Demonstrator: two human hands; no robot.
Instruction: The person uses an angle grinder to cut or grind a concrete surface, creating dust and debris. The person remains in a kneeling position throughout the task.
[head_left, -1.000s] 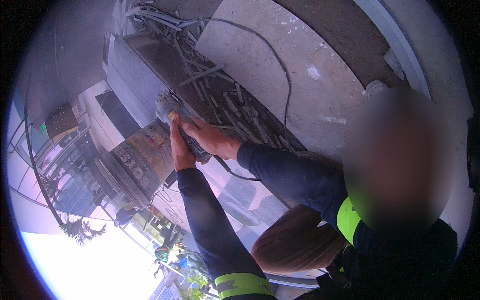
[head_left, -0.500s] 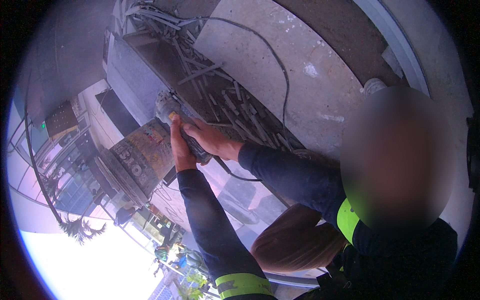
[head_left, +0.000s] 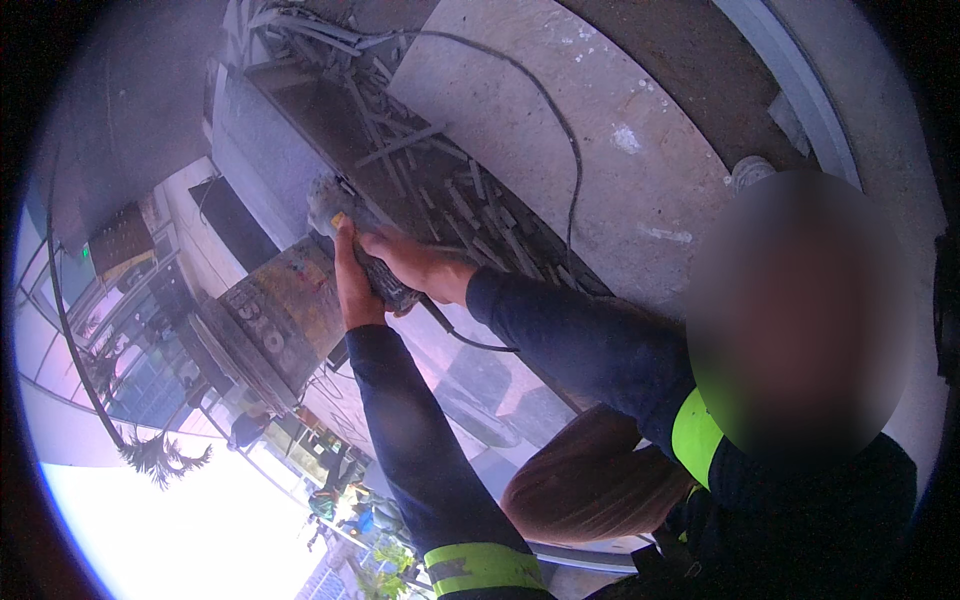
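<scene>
An angle grinder (head_left: 385, 284), with a dusty grey head and a dark body, is held in both my hands. My left hand (head_left: 356, 280) wraps around it close to the head, fingers closed. My right hand (head_left: 412, 262) grips it from the other side, also closed. The grinder's head is at the edge of a pale grey slab (head_left: 265, 150); whether the disc touches it is hidden. A dark power cord (head_left: 450, 328) runs from the tool's rear end. Haze like dust hangs around the slab.
A stained bucket (head_left: 285, 315) stands beside the slab. Several narrow cut strips (head_left: 480, 215) lie heaped beyond my right hand, next to a large pale board (head_left: 600, 130). A black cable (head_left: 560, 120) crosses that board. My bent knee (head_left: 580, 480) is below my right forearm.
Both hands and the grinder have shifted slightly up and to the left along the slab's edge. The haze over the slab and bucket looks thicker.
</scene>
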